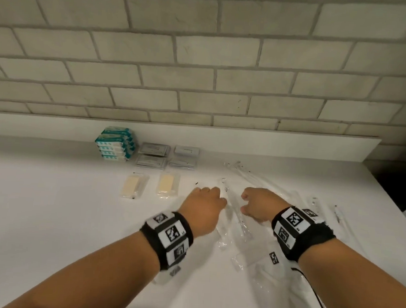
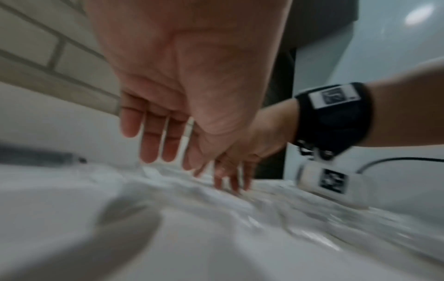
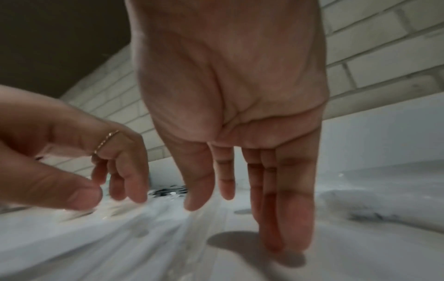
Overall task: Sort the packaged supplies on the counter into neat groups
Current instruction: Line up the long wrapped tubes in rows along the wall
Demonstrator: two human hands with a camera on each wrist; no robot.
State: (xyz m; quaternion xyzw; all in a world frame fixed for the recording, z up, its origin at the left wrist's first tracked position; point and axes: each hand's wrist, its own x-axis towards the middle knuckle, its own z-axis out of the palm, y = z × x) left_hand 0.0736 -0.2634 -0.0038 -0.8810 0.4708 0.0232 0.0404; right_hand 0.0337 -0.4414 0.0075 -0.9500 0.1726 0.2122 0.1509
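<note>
1. Hovering over the counter (image 1: 49, 203), my left hand (image 1: 204, 208) and right hand (image 1: 257, 204) hang relaxed, holding nothing.
2. The clear wrapped sticks (image 1: 234, 218) lie between them, long axis running away from me.
3. Both hands are about equally near.

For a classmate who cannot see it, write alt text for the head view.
Two bare hands, left hand and right hand, hover over loose clear plastic sleeves on a white counter. Behind lie sorted stacked teal-and-white boxes, flat grey sachets and two wrapped cream bars.
</note>
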